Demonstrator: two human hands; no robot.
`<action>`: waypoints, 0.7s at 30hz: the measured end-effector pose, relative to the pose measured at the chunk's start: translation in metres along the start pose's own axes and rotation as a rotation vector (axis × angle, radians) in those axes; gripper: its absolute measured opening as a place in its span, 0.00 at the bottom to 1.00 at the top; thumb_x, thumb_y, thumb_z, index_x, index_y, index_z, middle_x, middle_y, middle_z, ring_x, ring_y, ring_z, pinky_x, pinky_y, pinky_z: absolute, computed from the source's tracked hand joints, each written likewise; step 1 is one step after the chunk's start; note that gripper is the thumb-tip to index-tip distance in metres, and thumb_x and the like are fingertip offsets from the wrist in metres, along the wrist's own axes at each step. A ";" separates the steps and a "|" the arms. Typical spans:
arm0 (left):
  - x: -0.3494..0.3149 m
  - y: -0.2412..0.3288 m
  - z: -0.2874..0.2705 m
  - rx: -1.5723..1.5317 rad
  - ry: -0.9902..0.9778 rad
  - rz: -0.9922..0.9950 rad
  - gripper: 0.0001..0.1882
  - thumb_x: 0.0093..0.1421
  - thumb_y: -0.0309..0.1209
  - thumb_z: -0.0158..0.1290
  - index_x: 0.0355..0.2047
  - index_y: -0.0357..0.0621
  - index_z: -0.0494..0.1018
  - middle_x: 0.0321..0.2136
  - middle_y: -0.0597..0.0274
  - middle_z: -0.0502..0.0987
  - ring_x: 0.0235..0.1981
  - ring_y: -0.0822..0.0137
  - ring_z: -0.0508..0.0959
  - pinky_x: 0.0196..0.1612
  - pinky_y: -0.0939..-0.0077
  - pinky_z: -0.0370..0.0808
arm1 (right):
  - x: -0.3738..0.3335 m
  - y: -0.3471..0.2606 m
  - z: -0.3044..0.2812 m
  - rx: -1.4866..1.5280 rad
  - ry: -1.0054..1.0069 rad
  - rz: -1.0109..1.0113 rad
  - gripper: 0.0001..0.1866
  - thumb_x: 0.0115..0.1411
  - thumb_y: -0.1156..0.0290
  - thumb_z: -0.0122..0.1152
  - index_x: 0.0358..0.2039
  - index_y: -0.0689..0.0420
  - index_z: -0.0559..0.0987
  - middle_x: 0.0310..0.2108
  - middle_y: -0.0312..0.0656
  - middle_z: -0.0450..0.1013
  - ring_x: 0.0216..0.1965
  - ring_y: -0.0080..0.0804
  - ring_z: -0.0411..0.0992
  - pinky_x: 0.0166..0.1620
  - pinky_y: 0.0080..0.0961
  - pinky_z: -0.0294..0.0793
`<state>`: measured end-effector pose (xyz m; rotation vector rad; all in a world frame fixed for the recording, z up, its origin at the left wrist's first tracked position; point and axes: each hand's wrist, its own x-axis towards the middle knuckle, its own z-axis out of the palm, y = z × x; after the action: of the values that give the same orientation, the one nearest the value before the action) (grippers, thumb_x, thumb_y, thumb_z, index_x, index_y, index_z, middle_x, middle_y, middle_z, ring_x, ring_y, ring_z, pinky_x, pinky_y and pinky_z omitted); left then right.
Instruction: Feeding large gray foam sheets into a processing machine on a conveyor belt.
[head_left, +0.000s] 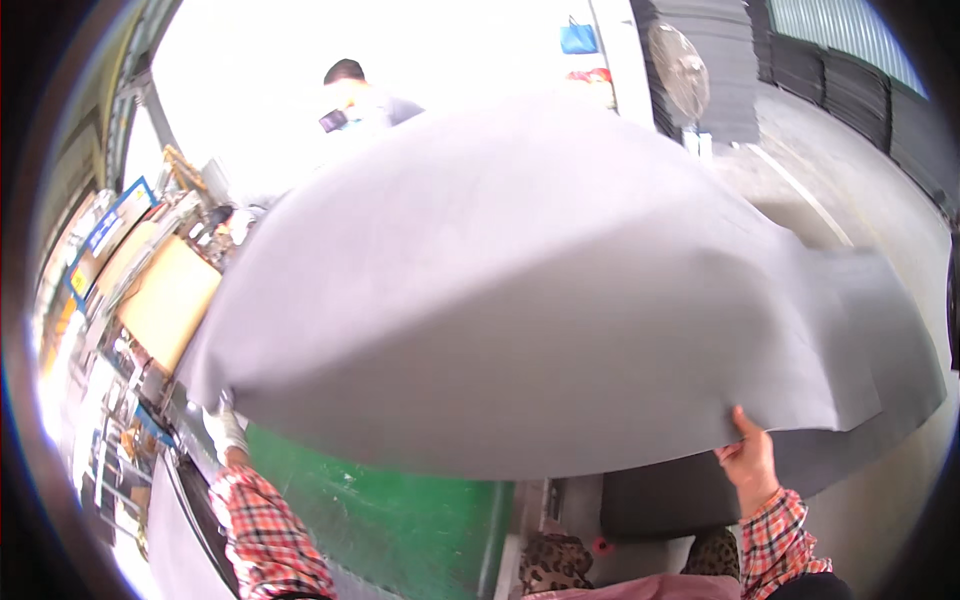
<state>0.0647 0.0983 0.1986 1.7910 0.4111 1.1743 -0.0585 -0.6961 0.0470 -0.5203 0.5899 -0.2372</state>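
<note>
Beyond the grey sheet [500, 340], a half-hidden person [375, 104] and fan [681, 75]

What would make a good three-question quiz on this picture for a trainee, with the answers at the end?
1. True or false: the left hand and the right hand both hold the large, grey, flexible sheet.

2. Where in the picture does the glossy, flat green surface show?
A) Below the sheet's near edge
B) Above the sheet's far edge
C) To the right of the right hand

3. Fill the gap: the round, wire-caged fan stands toward the picture's upper ____ side.

Key: 1. True. 2. A. 3. Right.
</note>
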 end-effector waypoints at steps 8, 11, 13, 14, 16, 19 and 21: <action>-0.214 -0.059 -0.116 -0.340 0.250 -0.307 0.45 0.56 0.66 0.38 0.62 0.45 0.52 0.58 0.55 0.59 0.57 0.58 0.62 0.59 0.59 0.59 | -0.023 0.176 0.119 -0.127 -0.392 0.109 0.19 0.57 0.64 0.61 0.47 0.50 0.69 0.42 0.34 0.69 0.37 0.29 0.72 0.41 0.35 0.72; -0.329 0.015 -0.037 -0.423 -0.102 -0.822 0.44 0.50 0.63 0.51 0.54 0.39 0.62 0.32 0.62 0.76 0.19 0.75 0.69 0.19 0.84 0.66 | -0.032 0.227 0.132 -0.194 -0.290 0.041 0.17 0.56 0.60 0.62 0.41 0.55 0.73 0.37 0.33 0.71 0.32 0.25 0.71 0.37 0.34 0.72; -0.388 0.029 -0.002 -0.961 -0.179 -1.083 0.39 0.50 0.63 0.50 0.52 0.46 0.64 0.44 0.57 0.71 0.39 0.64 0.71 0.41 0.65 0.71 | -0.066 0.271 0.150 -0.327 -0.380 0.080 0.16 0.56 0.63 0.62 0.43 0.53 0.73 0.40 0.33 0.70 0.37 0.23 0.70 0.34 0.30 0.72; -0.411 -0.056 0.004 -1.654 -0.139 -1.257 0.36 0.52 0.61 0.50 0.53 0.49 0.64 0.48 0.55 0.67 0.49 0.58 0.66 0.51 0.54 0.66 | -0.073 0.295 0.149 -0.358 -0.496 0.082 0.18 0.56 0.66 0.62 0.45 0.54 0.70 0.41 0.34 0.70 0.42 0.25 0.69 0.30 0.27 0.73; -0.377 0.077 0.061 -0.948 -0.254 -1.022 0.30 0.54 0.52 0.53 0.49 0.44 0.66 0.42 0.56 0.72 0.43 0.58 0.72 0.50 0.59 0.68 | -0.051 0.323 0.116 -0.614 -0.772 -0.216 0.17 0.55 0.65 0.63 0.41 0.61 0.74 0.38 0.35 0.71 0.43 0.25 0.68 0.43 0.27 0.71; -0.333 -0.043 0.079 -0.666 0.003 -0.979 0.21 0.56 0.40 0.52 0.43 0.38 0.69 0.36 0.57 0.75 0.36 0.60 0.75 0.45 0.65 0.71 | -0.087 0.305 0.063 -0.320 -0.881 0.333 0.17 0.65 0.61 0.46 0.46 0.60 0.71 0.43 0.38 0.70 0.49 0.29 0.65 0.57 0.40 0.61; -0.289 -0.129 0.070 -0.421 0.190 -1.216 0.18 0.55 0.35 0.53 0.43 0.37 0.70 0.37 0.54 0.74 0.37 0.59 0.74 0.45 0.62 0.71 | -0.053 0.278 -0.024 0.081 -0.685 0.421 0.22 0.65 0.57 0.41 0.55 0.53 0.63 0.55 0.42 0.62 0.55 0.42 0.61 0.59 0.52 0.55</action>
<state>0.0084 -0.0691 -0.0732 0.7649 1.0703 0.4684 -0.0972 -0.4521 -0.0926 -0.3557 0.0111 0.3123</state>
